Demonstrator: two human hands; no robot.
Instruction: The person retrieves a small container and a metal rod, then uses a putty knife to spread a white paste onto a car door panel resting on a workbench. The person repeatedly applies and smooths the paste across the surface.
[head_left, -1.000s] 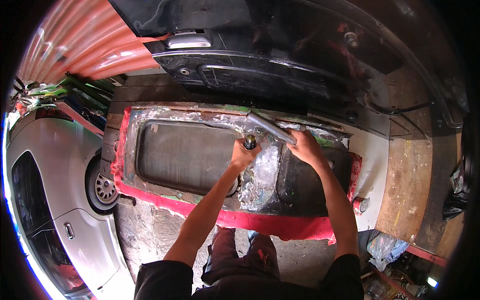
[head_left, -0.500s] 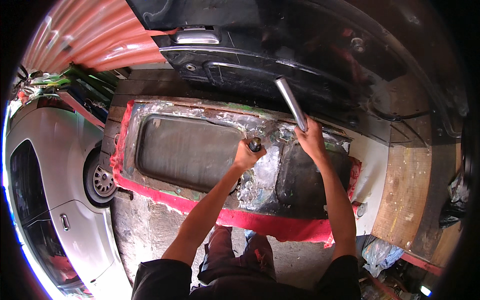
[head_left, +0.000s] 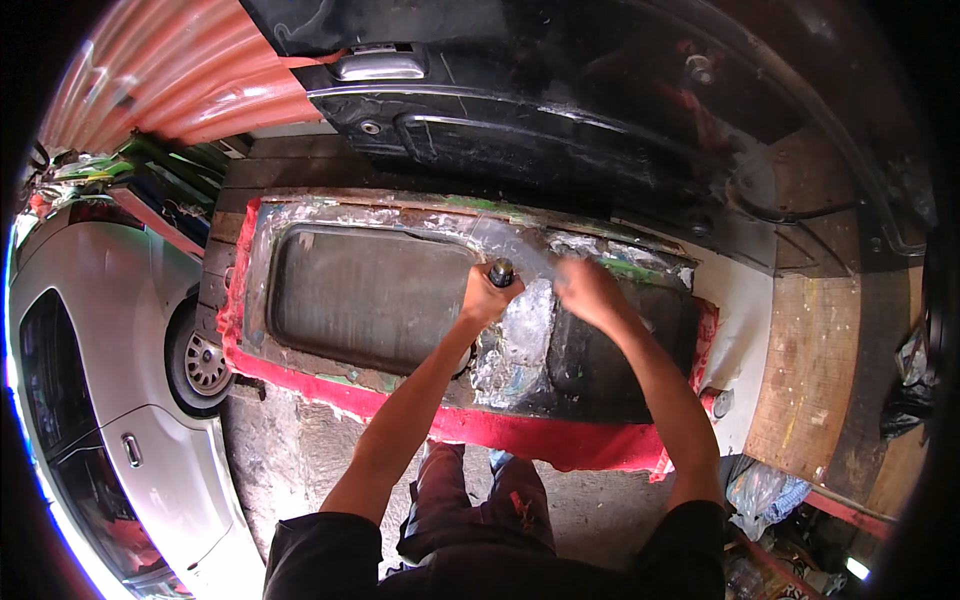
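Note:
A worn vehicle panel [head_left: 612,375] lies flat in front of me, with a large rounded recess [head_left: 370,300] on its left half and flaking, pale patches in the middle. My left hand [head_left: 484,300] is closed around a short, dark upright tool [head_left: 502,272] with a round top, standing over the pale middle strip. Its lower end is hidden by my fingers. My right hand [head_left: 592,294] is closed on a metal pipe [head_left: 520,250], which is smeared by motion and slants toward the top of the short tool. Whether the two touch cannot be made out.
Red cloth [head_left: 520,440] borders the panel's near edge. A large black vehicle panel [head_left: 520,130] rises behind it. On the left stands a silver car [head_left: 150,340]; wooden boards [head_left: 810,370] and plastic bags [head_left: 755,497] are at the right.
My right hand has swung the pipe down and left, from raised upright to low beside the short tool. My left hand keeps its grip; the view has shifted slightly.

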